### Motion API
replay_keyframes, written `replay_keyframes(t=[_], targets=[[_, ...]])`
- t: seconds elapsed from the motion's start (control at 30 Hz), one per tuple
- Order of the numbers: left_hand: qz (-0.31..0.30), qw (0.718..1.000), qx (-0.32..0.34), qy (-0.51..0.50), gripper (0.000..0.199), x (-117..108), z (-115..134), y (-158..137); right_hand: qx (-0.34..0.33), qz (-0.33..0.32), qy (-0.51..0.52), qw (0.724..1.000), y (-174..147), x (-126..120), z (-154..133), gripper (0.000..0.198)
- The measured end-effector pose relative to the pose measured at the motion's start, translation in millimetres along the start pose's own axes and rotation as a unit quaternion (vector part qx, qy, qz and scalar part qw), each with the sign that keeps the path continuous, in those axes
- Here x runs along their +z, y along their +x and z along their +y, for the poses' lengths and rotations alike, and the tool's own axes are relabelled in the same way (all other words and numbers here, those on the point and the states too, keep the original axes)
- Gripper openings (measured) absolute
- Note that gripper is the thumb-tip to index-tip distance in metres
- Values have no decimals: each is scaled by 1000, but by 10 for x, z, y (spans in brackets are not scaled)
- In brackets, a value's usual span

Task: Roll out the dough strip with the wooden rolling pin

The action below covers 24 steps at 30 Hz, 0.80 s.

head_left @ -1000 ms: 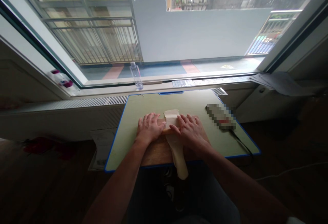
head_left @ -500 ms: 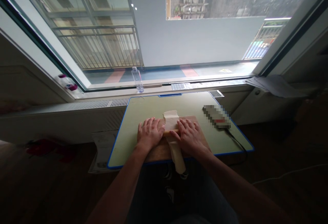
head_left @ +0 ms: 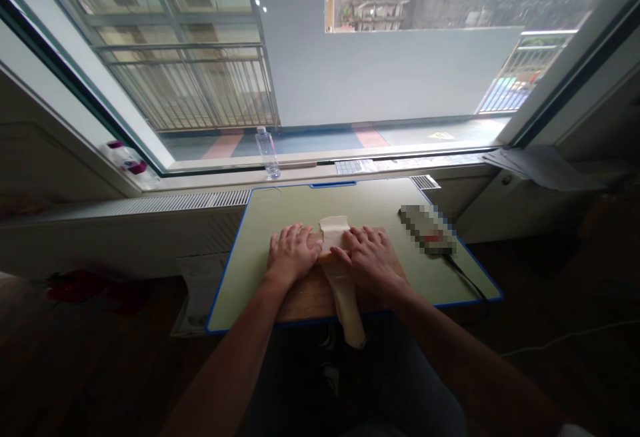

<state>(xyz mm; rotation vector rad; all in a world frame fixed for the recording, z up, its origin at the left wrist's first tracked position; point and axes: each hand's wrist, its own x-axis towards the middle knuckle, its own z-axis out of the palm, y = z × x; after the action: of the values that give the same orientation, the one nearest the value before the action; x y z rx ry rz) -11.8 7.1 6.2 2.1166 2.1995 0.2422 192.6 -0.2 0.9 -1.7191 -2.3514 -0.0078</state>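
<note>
A short wooden rolling pin [head_left: 326,258] lies across a long pale strip of dough [head_left: 345,297]. My left hand [head_left: 294,250] is closed over the pin's left end, and my right hand [head_left: 369,257] covers its right end. Both thumbs point inward along it, and the palms hide its ends. Under the dough is a wooden board [head_left: 310,294], partly covered by my hands. The strip's far end lies flat beyond the pin, while its near end hangs over the table's front edge.
The small pale green table [head_left: 240,277] has a blue rim. A pixelated device [head_left: 427,229] with a black cable lies on its right side. On the windowsill stand a clear bottle [head_left: 269,154] and a bottle with purple parts [head_left: 127,158]. Papers [head_left: 540,167] lie at right.
Both hands have shifted slightly away from me with the rolling pin along the dough. The view has tilted a little, and the dough's near end hangs slightly lower in the picture.
</note>
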Motion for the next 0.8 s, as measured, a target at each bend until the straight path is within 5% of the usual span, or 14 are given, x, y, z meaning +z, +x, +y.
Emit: replay_keyframes(t=[0.8], targets=[[13,1000,7,-27,54,7,-12,21,0,-1,-7,1000,39,-26,-11,69]])
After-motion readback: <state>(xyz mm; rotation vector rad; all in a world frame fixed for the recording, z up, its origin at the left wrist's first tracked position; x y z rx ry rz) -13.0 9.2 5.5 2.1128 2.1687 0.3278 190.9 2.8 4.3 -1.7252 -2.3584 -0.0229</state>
